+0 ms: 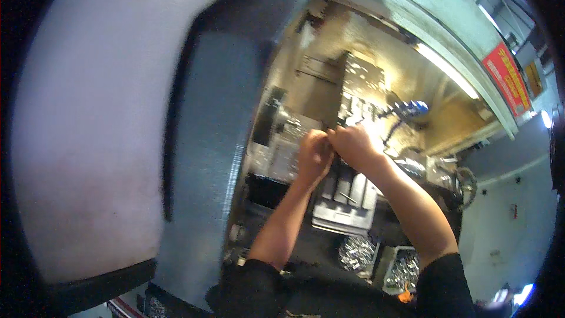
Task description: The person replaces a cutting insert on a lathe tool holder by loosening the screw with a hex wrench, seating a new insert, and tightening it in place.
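Observation:
Both my arms reach into the lit inside of a machine. My left hand (315, 152) has its fingers curled closed, and its fingertips meet those of my right hand (355, 143). Whatever they pinch between them is too small or too hidden to make out. Right behind the hands stands a metal fixture block (364, 76) with bright spots on it. Below them lies a slotted metal table (344, 215), with a thin rod (348, 198) resting on it. A blue segmented hose (412, 108) ends just beyond my right hand.
A round chuck-like part (283, 119) is left of my hands. A heap of small shiny metal parts (356, 252) and a bin (385, 259) of similar parts stand at the near side. The blue-grey door (212, 141) borders the left; a light tube (447, 69) runs above right.

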A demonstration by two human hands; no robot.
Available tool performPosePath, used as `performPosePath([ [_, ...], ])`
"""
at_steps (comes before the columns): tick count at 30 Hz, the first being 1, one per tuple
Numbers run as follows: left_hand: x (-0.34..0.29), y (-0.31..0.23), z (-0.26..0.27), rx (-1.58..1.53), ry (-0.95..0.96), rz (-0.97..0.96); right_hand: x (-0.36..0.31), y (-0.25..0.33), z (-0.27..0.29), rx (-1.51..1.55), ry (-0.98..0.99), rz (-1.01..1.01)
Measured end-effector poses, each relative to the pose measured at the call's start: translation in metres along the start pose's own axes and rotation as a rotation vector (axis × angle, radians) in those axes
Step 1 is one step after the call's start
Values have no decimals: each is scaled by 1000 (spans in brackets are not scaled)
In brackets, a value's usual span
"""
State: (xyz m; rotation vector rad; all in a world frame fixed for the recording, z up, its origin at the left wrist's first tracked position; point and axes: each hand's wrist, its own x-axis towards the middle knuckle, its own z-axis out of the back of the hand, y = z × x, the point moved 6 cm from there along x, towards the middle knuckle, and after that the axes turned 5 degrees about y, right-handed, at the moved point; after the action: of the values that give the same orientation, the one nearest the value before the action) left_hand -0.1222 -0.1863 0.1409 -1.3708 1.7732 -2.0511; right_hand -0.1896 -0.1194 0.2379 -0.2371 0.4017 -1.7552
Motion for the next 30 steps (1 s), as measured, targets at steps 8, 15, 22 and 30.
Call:
performPosePath([
  [8, -1, -11, -11, 201, 85, 114, -15, -15, 10, 433, 221, -185],
  [15, -11, -8, -11, 313, 117, 60, -22, -12, 23, 604, 119, -213],
  [22, 15, -22, -11, 126, 118, -57, -19, -38, -57, 277, 47, 18],
  [30, 26, -9, -5, 318, 223, -62, -14, -39, -12, 586, -147, -46],
])
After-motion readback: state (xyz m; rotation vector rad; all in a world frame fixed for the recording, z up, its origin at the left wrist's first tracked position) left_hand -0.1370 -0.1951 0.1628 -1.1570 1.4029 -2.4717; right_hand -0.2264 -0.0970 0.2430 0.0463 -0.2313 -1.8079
